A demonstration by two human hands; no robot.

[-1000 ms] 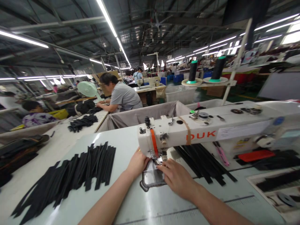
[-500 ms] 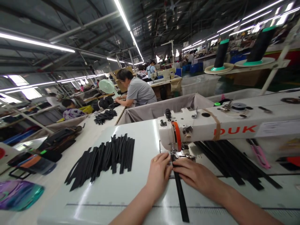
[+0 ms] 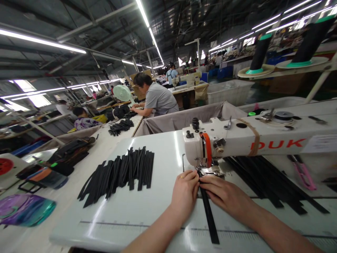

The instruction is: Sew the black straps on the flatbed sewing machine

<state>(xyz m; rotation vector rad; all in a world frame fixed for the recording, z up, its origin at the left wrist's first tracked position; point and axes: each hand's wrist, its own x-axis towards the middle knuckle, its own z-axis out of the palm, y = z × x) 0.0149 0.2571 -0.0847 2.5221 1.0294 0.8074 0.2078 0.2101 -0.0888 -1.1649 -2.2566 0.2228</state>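
Head view: black strip sits at the needle, piles wait on both sides

Head camera footage shows a person's left hand (image 3: pixel 184 188) and right hand (image 3: pixel 223 195) lying open and flat on a white bench (image 3: pixel 126 218). The fingertips of both press down on one black strip (image 3: pixel 209 218), neither hand curled around it. The strip's far end sits at the presser foot (image 3: pixel 207 171) of a white sewing machine (image 3: pixel 237 140), and its length trails back between the wrists toward the bench's near edge. Most of the strip appears to be still on the near side of the foot, so this piece seems barely begun. A fanned pile of black strips (image 3: pixel 123 174) lies well apart toward the left edge. A second batch of long strips (image 3: pixel 265 179) lies behind the machine arm on the right, near pink snips (image 3: pixel 302 172). Which pile is finished cannot be told. A co-worker in a grey shirt (image 3: pixel 160 100) sits at the next bench beyond.

Half a second earlier the hands and strip sit much the same, with the strip's tail a little nearer the near edge. A second earlier no strip trails toward the person, and the fingers rest on a shiny plate under the machine head.
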